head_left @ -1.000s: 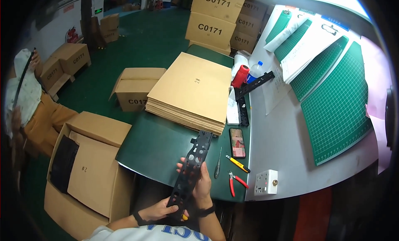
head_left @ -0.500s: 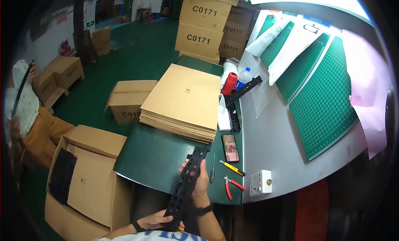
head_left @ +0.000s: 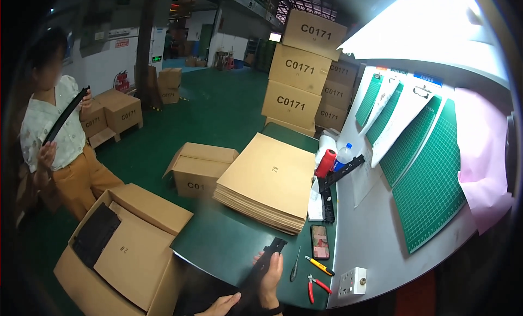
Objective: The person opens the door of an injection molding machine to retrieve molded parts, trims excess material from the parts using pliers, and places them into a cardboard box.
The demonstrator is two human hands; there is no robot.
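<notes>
Head view: a long, narrow, stiff black strip (head_left: 260, 269) lies slantwise in front of the person's body, its notched upper end reaching over the near edge of a dark green table (head_left: 218, 239) and its lower part blurred. The right hand (head_left: 271, 277) grips it near the upper end, thumb along the right side, with fingers curled round to the left side. The left hand (head_left: 222, 305) holds it lower down, the thumb laid over it; the rest of that grip is partly cut off by the lower edge.

On the table, just right of the strip, lie a thin-shafted screwdriver with a dark handle (head_left: 295, 269), a yellow and black utility knife (head_left: 320, 266) and red-handled pliers (head_left: 311, 290). A black phone with a lit screen (head_left: 320, 242) lies beyond the knife, near a tall stack of flat brown cardboard sheets (head_left: 267, 177). Past these stand a red bottle (head_left: 326, 162) and a clear plastic bottle with a blue cap (head_left: 344, 154).

Left of the table, an open brown cardboard box (head_left: 155, 207) contains a cardboard sheet (head_left: 136, 256) and a black piece (head_left: 97, 235). Further left, a co-worker (head_left: 57, 122) holds a curved black strip (head_left: 66, 116) in both hands.
</notes>
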